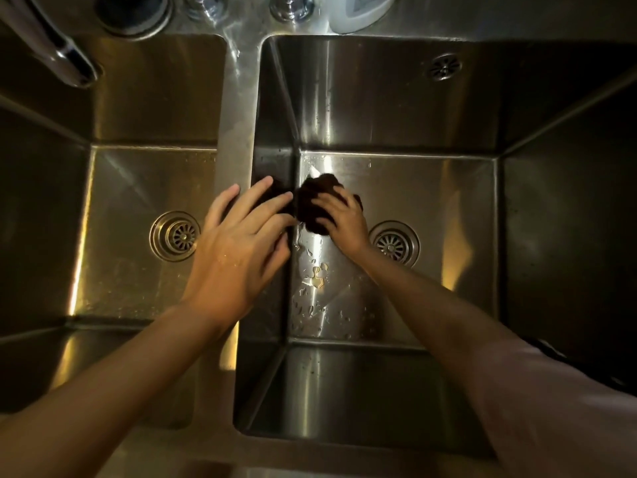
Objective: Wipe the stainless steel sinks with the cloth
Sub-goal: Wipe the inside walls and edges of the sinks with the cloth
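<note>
My right forearm comes in from the lower right with a pale sleeve (537,391) pushed up near the elbow; my left forearm comes in bare from the lower left. Below them lie the 2 stainless steel basins: the left sink (113,236) and the right sink (448,188), with the steel divider (238,139) between them.

My left hand (238,243) sits over the divider, fingers straight and spread, the fingertips reaching across onto the inner wall of the right sink, where a dark patch shows under them; I cannot tell whether that is cloth or its reflection. My right hand (341,219) is down on the floor of the right sink, fingers curled over the dark bunched cloth (312,205), grasping it against the steel in the corner by the divider wall.

Water drops (317,281) bead on the floor just nearer me than the cloth. The right drain (393,244) is just beside my right wrist; the left drain (175,236) is beside my left hand.

Farther off, an overflow grille (444,66) sits high on the back wall of the right sink. A faucet spout (58,53) hangs over the left sink's far corner.
</note>
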### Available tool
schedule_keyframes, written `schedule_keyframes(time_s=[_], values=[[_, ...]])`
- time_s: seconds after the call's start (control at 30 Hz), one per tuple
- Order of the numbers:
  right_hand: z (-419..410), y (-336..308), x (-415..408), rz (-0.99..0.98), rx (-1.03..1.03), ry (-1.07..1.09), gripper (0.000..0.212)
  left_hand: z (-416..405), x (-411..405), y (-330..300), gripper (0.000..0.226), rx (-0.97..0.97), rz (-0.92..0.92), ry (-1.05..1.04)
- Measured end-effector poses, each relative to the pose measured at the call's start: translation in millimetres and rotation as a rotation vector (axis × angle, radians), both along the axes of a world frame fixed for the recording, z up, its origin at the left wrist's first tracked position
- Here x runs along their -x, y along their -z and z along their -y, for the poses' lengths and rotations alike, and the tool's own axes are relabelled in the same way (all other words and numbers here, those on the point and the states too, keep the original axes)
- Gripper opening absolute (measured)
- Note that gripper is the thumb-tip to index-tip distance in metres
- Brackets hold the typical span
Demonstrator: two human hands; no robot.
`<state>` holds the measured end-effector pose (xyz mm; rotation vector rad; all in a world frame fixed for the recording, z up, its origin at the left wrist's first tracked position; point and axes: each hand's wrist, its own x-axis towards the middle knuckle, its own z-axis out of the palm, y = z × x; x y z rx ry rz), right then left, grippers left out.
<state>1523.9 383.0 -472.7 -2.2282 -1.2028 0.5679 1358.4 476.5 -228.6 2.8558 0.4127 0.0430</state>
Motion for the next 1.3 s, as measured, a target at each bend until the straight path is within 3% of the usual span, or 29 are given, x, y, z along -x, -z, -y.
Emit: schedule_keyframes(time_s=[0.17, 0.33, 0.47, 0.77, 0.87, 1.1, 1.3], values=[[17.1, 5.4, -24.6, 0.049, 0.056, -0.161, 0.042, -1.3, 0.2, 2.4, 0.027, -0.013, -0.001, 0.012], [-44.2, 1.0, -58.0, 0.035, 0.088, 0.034, 0.044, -2.1, 1.4, 4.7, 0.025, -0.007, 0.018, 0.006], [-58.0, -1.1, -49.1, 0.052, 0.104, 0.01, 0.045, -1.9, 1.4, 3.9, 0.024, -0.008, 0.022, 0.003], [51.6, 5.7, 2.9, 0.144, 0.047, -0.347, 0.04, -0.6, 1.3, 0.8, 0.024, 0.004, 0.033, 0.005], [48.5, 8.4, -17.2, 0.16, 0.042, -0.251, 0.039, -0.2, 1.3, 1.3, 0.024, 0.004, 0.031, 0.003], [-44.0, -3.2, -64.0, 0.087, 0.123, -0.009, 0.042, 1.4, 0.4, 0.8, 0.024, -0.012, 0.041, -0.001], [-20.7, -2.3, -23.0, 0.076, 0.084, -0.126, 0.043, 1.7, 0.0, -1.0, 0.024, -0.027, 0.026, -0.001]])
